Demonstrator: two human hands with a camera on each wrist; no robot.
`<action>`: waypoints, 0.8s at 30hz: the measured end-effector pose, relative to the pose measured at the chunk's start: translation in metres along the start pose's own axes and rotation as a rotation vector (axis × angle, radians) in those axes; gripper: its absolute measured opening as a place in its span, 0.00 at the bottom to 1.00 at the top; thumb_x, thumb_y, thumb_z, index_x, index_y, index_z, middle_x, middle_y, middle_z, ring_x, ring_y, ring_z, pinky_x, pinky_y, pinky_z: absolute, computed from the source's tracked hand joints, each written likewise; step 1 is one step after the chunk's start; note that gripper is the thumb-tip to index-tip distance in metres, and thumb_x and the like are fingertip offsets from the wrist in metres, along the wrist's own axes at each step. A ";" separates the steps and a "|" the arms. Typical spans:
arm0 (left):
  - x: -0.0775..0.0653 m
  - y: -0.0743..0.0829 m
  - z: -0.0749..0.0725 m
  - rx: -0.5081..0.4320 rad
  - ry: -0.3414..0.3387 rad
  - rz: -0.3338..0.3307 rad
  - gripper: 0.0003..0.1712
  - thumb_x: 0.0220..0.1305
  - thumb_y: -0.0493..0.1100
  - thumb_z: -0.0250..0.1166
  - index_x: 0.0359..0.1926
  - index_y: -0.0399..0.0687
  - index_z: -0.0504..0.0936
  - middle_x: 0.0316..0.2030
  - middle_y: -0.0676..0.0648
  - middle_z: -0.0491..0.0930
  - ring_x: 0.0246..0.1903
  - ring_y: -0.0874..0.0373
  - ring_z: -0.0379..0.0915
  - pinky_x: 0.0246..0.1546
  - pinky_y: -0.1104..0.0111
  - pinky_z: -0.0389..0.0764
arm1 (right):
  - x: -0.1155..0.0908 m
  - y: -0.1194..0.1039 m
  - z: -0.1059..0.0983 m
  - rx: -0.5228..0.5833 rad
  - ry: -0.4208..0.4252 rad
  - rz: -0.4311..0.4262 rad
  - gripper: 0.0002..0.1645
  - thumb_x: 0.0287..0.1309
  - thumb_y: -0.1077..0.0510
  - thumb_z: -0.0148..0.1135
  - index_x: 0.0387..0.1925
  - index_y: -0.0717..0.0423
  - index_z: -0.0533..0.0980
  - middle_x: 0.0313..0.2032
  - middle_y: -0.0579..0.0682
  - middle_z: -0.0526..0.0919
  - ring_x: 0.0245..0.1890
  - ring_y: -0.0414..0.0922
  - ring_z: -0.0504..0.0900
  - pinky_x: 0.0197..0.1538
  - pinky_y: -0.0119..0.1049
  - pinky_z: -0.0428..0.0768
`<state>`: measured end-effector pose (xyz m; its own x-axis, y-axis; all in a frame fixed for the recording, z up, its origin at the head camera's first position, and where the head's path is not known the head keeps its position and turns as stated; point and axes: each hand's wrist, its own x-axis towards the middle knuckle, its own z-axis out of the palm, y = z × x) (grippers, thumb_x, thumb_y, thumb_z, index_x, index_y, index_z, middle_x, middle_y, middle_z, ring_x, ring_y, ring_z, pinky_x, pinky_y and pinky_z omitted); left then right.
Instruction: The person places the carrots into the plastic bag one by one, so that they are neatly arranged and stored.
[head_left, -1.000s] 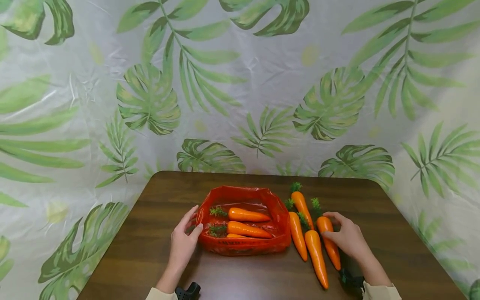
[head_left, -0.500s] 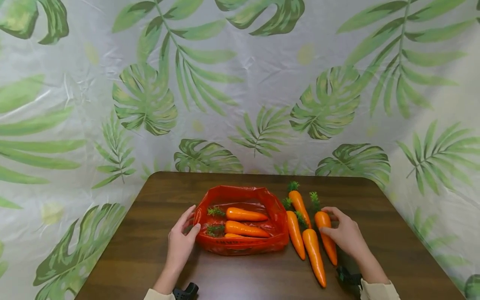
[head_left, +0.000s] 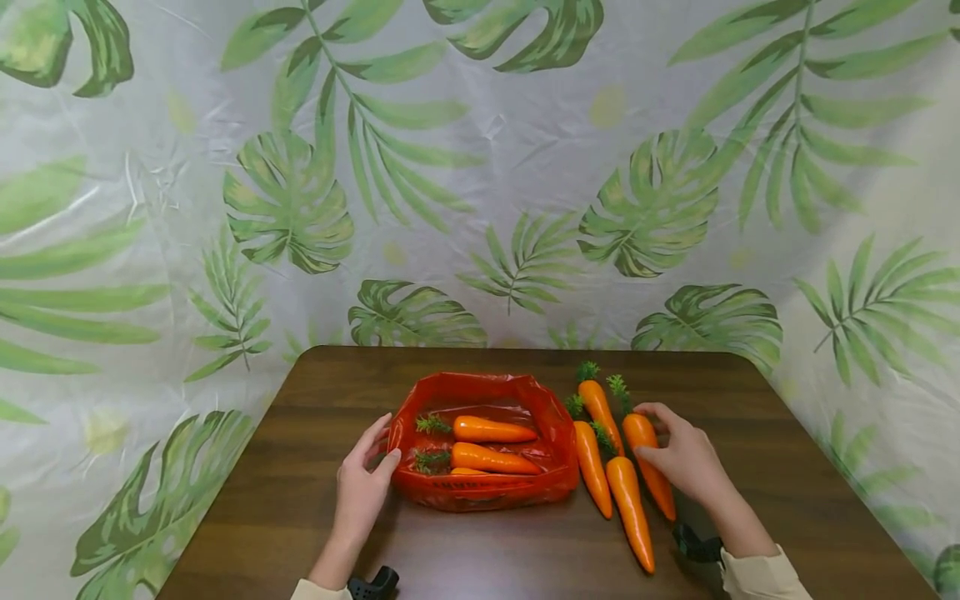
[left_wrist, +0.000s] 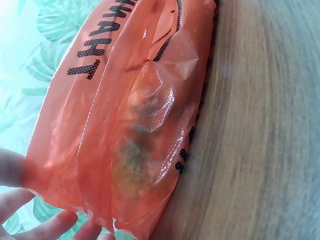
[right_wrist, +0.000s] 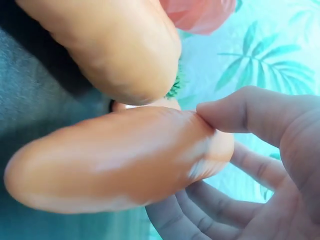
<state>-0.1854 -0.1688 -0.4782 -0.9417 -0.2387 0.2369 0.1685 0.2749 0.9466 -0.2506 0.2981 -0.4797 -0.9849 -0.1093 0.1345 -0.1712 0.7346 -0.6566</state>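
Note:
An open red plastic bag stands on the table with several orange carrots inside, their green tops to the left. At its left side, my left hand holds the bag's edge between thumb and fingers; printed letters show on the bag in the left wrist view. To the right of the bag, my right hand pinches a carrot near its leafy top. In the right wrist view the thumb lies on one side of that carrot, the fingers on the other.
Three loose carrots lie between the bag and my right hand: a near one, a left one and a far one. A leaf-patterned sheet hangs behind the brown wooden table.
My right hand and the pinched carrot have shifted slightly away from me and to the left. The left hand stays at the bag. The head view has drifted a little.

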 end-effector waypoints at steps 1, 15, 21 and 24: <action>-0.001 0.003 0.000 0.004 0.000 0.002 0.29 0.66 0.31 0.64 0.67 0.46 0.76 0.59 0.36 0.78 0.57 0.40 0.76 0.55 0.46 0.78 | 0.001 -0.002 -0.001 -0.010 -0.004 -0.007 0.35 0.57 0.57 0.71 0.66 0.47 0.69 0.51 0.64 0.82 0.39 0.50 0.86 0.29 0.38 0.82; -0.002 0.007 0.000 0.021 0.000 0.013 0.28 0.67 0.31 0.64 0.67 0.44 0.76 0.59 0.36 0.78 0.56 0.40 0.77 0.54 0.50 0.79 | 0.014 -0.032 -0.011 -0.092 -0.026 -0.084 0.35 0.56 0.59 0.72 0.65 0.48 0.70 0.52 0.64 0.82 0.22 0.43 0.76 0.25 0.39 0.76; -0.003 0.007 0.000 0.010 -0.003 -0.006 0.28 0.67 0.31 0.64 0.67 0.44 0.76 0.59 0.37 0.78 0.55 0.40 0.77 0.50 0.57 0.83 | 0.020 -0.037 -0.013 -0.096 -0.020 -0.100 0.35 0.55 0.60 0.73 0.64 0.47 0.71 0.50 0.61 0.83 0.30 0.43 0.83 0.26 0.38 0.79; -0.002 0.003 0.000 0.007 -0.008 0.008 0.28 0.67 0.30 0.63 0.68 0.43 0.75 0.59 0.35 0.77 0.55 0.39 0.76 0.49 0.58 0.83 | 0.023 -0.042 -0.013 -0.086 -0.028 -0.107 0.35 0.55 0.60 0.73 0.64 0.47 0.71 0.51 0.61 0.83 0.34 0.45 0.85 0.27 0.38 0.81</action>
<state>-0.1827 -0.1676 -0.4760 -0.9428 -0.2291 0.2423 0.1736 0.2832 0.9432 -0.2657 0.2739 -0.4397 -0.9618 -0.2074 0.1789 -0.2732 0.7726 -0.5730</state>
